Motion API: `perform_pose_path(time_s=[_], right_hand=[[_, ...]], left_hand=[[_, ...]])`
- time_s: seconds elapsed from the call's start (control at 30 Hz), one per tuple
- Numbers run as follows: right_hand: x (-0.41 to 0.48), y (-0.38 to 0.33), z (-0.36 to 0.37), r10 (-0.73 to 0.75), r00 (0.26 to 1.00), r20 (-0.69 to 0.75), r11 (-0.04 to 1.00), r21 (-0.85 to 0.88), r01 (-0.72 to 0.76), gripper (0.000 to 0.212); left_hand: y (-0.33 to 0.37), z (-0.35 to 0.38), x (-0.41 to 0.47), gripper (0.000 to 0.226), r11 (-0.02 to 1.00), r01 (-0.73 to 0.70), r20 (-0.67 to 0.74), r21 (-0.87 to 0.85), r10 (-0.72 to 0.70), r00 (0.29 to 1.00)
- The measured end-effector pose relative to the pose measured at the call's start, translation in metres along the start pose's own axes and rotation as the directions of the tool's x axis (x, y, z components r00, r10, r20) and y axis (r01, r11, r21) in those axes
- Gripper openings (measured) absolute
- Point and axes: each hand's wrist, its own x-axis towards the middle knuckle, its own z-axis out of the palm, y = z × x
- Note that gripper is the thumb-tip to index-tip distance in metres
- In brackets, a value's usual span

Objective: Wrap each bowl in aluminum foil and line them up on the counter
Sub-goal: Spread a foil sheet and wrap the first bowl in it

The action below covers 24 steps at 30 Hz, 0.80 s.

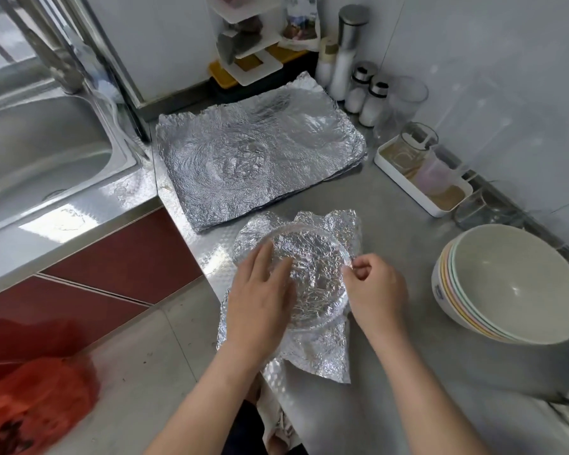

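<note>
Left hand (pixel 260 290): flat, fingers straight, on clear round glass bowl (pixel 312 257).
Right hand (pixel 375 287): pinching right rim.
Below: crumpled silver foil sheet (pixel 316 356).

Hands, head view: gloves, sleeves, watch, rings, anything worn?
Nothing worn that shows. The left hand and right hand are ungloved, with no rings or markings visible. The left forearm and right forearm run bare to the bottom edge of the frame: no sleeves, watch or wristbands.

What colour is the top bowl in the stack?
The top bowl is plain pale grey-beige; the head view shows it.
</note>
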Motion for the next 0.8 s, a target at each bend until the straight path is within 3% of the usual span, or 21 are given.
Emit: perform_pose_path(time_s=[0.13, 0.33, 0.53, 0.73, 0.8], right_hand=[[0.0, -0.003, 0.009, 0.056, 0.997, -0.044, 0.995, -0.082, -0.059, 0.01], [-0.002, -0.002, 0.011, 0.048, 0.992, -0.119, 0.996, -0.067, -0.057, 0.008], [-0.011, 0.002, 0.016, 0.046, 0.985, -0.164, 0.995, -0.075, -0.059, 0.01], [-0.015, 0.002, 0.009, 0.049, 0.987, -0.156, 0.998, 0.037, -0.043, 0.009], [-0.007, 0.002, 0.005, 0.088, 0.982, -0.165, 0.987, 0.15, -0.064, 0.014]], left_hand=[[0.002, 0.01, -0.006, 0.031, 0.999, 0.024, -0.039, -0.04, -0.025, 0.999], [0.001, 0.008, -0.005, 0.033, 0.996, 0.021, -0.034, -0.09, -0.024, 0.999], [-0.003, 0.001, 0.006, 0.05, 0.958, 0.192, 0.018, -0.212, -0.193, 0.981], [0.003, -0.01, 0.023, 0.054, 0.966, 0.231, 0.093, -0.115, -0.221, 0.971], [0.007, -0.013, 0.029, 0.051, 0.986, 0.162, 0.059, -0.037, -0.159, 0.985]])
